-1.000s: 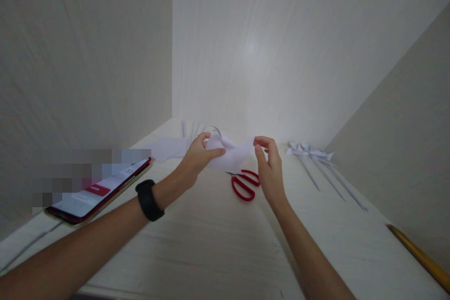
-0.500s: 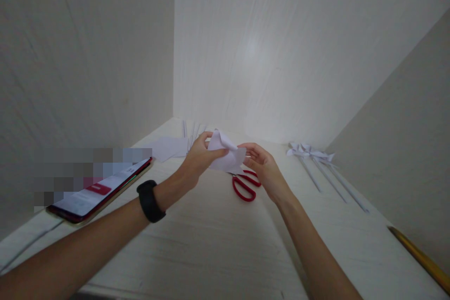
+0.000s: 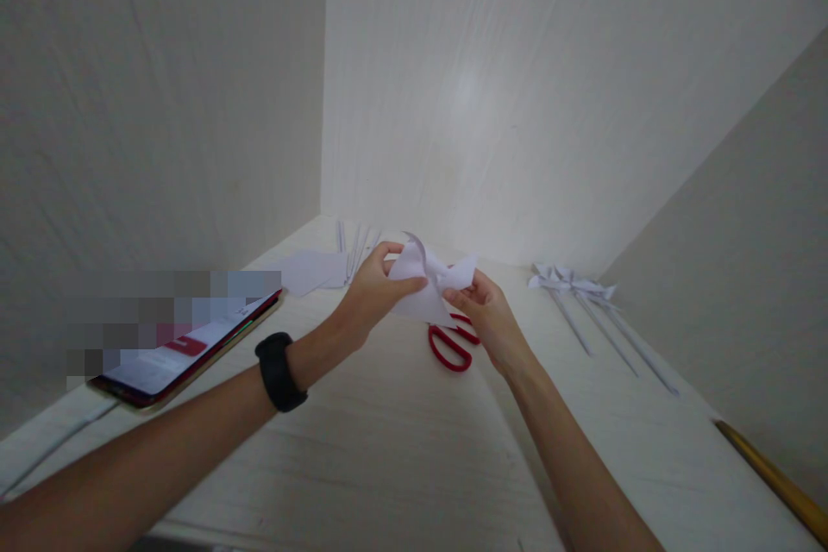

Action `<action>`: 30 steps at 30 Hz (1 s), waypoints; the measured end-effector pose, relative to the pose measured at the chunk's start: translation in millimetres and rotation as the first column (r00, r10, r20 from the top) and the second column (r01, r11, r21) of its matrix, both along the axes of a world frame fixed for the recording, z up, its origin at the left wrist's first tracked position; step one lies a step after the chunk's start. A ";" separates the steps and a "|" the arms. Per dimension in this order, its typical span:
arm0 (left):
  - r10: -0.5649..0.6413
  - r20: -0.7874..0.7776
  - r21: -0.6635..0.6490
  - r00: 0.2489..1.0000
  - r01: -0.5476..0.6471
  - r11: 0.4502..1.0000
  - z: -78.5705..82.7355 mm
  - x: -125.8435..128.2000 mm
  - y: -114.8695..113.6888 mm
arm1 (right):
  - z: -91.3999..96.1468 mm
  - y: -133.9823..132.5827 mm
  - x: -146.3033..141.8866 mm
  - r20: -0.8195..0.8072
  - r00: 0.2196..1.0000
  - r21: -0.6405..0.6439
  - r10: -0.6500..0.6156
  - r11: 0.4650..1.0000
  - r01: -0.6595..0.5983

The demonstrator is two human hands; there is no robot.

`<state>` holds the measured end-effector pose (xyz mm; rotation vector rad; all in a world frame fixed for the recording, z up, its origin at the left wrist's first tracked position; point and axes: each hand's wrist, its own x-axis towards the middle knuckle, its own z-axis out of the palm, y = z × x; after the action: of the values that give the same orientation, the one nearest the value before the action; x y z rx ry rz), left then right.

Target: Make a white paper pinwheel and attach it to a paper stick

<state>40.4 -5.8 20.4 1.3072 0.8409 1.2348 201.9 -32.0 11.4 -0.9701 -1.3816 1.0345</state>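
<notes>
Between my hands is a white paper pinwheel (image 3: pixel 417 297), held above the table with two of its corners curled toward the middle. My left hand (image 3: pixel 373 291) grips its left side, thumb pressed on the front near the centre and fingers behind. At its right side, my right hand (image 3: pixel 482 304) pinches the paper, thumb in front; its other fingers are partly hidden behind. Below the paper lies a pair of scissors (image 3: pixel 451 349) with red handles, the blades covered by the paper.
Paper sheets (image 3: pixel 311 272) and thin white paper sticks (image 3: pixel 354 252) lie at the back left. A phone (image 3: pixel 187 354) with a cable leans on the left. Several finished pinwheels (image 3: pixel 569 283) on sticks rest at the right, and a golden-brown rod (image 3: pixel 769 474) lies by the right wall.
A right-hand corner of the paper has been curled inward toward the centre. My right thumb has moved onto the front of the paper, while my left hand keeps its grip.
</notes>
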 end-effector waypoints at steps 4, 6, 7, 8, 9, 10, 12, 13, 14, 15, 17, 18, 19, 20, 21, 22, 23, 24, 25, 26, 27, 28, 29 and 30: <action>-0.009 -0.001 0.000 1.000 0.009 1.000 1.5 0.0 -2.4 | -1.7 0.8 0.6 -0.055 0.998 0.004 0.007 1.000 -0.007; -0.008 0.001 0.007 1.000 0.008 1.000 0.9 -0.1 -2.8 | -2.9 0.6 1.7 -0.054 0.998 0.012 0.026 1.000 -0.025; -0.007 0.001 0.012 1.000 0.007 1.000 0.6 -0.1 -2.8 | -3.3 0.4 2.5 -0.044 0.999 0.018 0.025 1.000 -0.024; -0.005 0.000 0.016 1.000 0.005 1.000 0.3 -0.1 -2.8 | -3.5 0.3 3.4 -0.034 0.999 0.024 0.014 1.000 -0.014; -0.005 -0.001 0.019 1.000 0.005 1.000 0.3 -0.1 -2.8 | -3.4 0.1 4.3 -0.027 1.000 0.030 -0.002 1.000 0.003; -0.006 -0.002 0.021 1.000 0.006 1.000 0.4 0.1 -2.8 | -2.9 -0.1 5.1 -0.024 1.000 0.035 -0.019 0.999 0.020; -0.005 0.002 0.024 1.000 0.005 1.000 1.1 0.3 -2.8 | -1.4 -0.3 6.3 -0.033 0.999 0.039 -0.037 0.998 0.038; -0.004 0.004 0.026 1.000 0.004 1.000 1.4 0.5 -2.7 | -0.6 -0.4 6.6 -0.039 0.999 0.040 -0.036 0.998 0.038; -0.002 0.004 0.026 1.000 0.002 1.000 1.6 0.7 -2.7 | 0.1 -0.5 6.7 -0.045 0.998 0.039 -0.033 0.999 0.035; 0.001 0.003 0.024 1.000 -0.001 1.000 1.7 0.9 -2.6 | 0.6 -0.5 6.5 -0.048 0.999 0.035 -0.025 0.999 0.027; 0.007 -0.003 0.018 1.000 -0.007 1.000 1.4 1.4 -2.5 | 0.9 -0.6 5.7 -0.049 0.999 0.022 -0.006 1.000 0.007; 0.006 -0.006 0.014 1.000 -0.006 1.000 1.1 1.6 -2.5 | 0.8 -0.6 5.2 -0.050 0.999 0.018 0.000 1.000 0.001; 0.004 -0.008 0.014 1.000 -0.004 1.000 0.8 1.9 -2.6 | 0.7 -0.6 4.6 -0.049 0.999 0.013 0.001 1.000 -0.001; 0.002 -0.009 0.015 1.000 -0.002 1.000 0.6 2.2 -2.7 | 0.4 -0.5 4.1 -0.048 0.999 0.009 -0.001 1.000 0.002; 0.000 -0.011 0.018 1.000 0.001 1.000 0.4 2.4 -3.0 | 0.2 -0.3 3.5 -0.047 0.999 0.007 -0.007 1.000 0.008; 0.000 -0.014 0.021 1.000 0.000 1.000 0.3 2.6 -3.3 | -0.1 -0.1 3.0 -0.043 0.999 0.004 -0.017 1.000 0.017; 0.003 -0.016 0.024 1.000 -0.002 1.000 0.2 2.7 -3.6 | -0.2 0.1 2.5 -0.039 0.999 0.000 -0.027 1.000 0.027; 0.006 -0.020 0.029 1.000 -0.005 1.000 0.1 2.8 -3.9 | -0.4 0.4 1.9 -0.034 0.999 -0.003 -0.039 0.999 0.039; 0.009 -0.024 0.034 1.000 -0.008 0.999 -0.1 2.7 -4.1 | -0.4 0.6 1.3 -0.027 0.998 -0.007 -0.051 0.999 0.051; 0.010 -0.027 0.041 1.000 -0.009 0.999 -0.4 2.7 -4.3 | -0.4 0.8 0.7 -0.019 0.998 -0.012 -0.060 0.998 0.060; 0.008 -0.030 0.051 1.000 -0.007 0.999 -0.8 2.6 -4.2 | -0.4 0.8 0.1 -0.012 0.998 -0.016 -0.066 0.998 0.066; 0.007 -0.034 0.062 0.999 -0.004 0.998 -1.4 2.5 -4.1 | -0.4 0.7 -0.4 -0.006 0.998 -0.019 -0.069 0.997 0.069; 0.004 -0.039 0.074 0.999 -0.002 0.997 -2.0 2.5 -3.8 | -0.4 0.6 -0.9 -0.001 0.997 -0.021 -0.071 0.997 0.071; 0.005 -0.043 0.087 0.999 -0.001 0.996 -2.7 2.5 -3.4 | -0.3 0.4 -1.3 0.004 0.997 -0.021 -0.073 0.997 0.073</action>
<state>42.9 -9.2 17.7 1.4069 0.8285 1.2612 200.6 -31.6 11.1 -1.0311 -1.3304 0.9953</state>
